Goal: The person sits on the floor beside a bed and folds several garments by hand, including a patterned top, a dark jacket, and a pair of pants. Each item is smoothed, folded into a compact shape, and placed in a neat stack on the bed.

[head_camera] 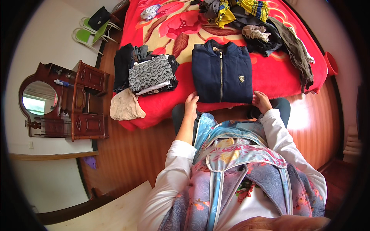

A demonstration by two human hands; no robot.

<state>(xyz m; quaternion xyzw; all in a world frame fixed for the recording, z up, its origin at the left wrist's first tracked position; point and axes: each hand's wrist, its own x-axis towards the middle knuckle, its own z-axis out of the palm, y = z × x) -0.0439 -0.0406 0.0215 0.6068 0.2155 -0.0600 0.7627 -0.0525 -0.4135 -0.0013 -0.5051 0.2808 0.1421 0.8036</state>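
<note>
A navy zip-up jacket [206, 72] lies folded into a rectangle, zip side up, at the near edge of the bed. It has a metal zip down the middle and a small shield badge on one side. My left hand [190, 104] is beside its lower left corner, thumb and fingers slightly apart. At the lower right corner, the fingertips of my right hand [262, 101] meet the jacket's side edge; whether they pinch the cloth cannot be made out. Left of the jacket sits a pile of folded clothes, with a grey-and-black patterned garment [151, 73] on top.
A red floral blanket [179, 104] covers the bed. Loose clothes [260, 37] are heaped at the far right, and a beige cloth [126, 105] hangs over the near left edge. A wooden dressing table [89, 78] and green folding chairs [86, 36] stand left; a red basin [331, 63] is right.
</note>
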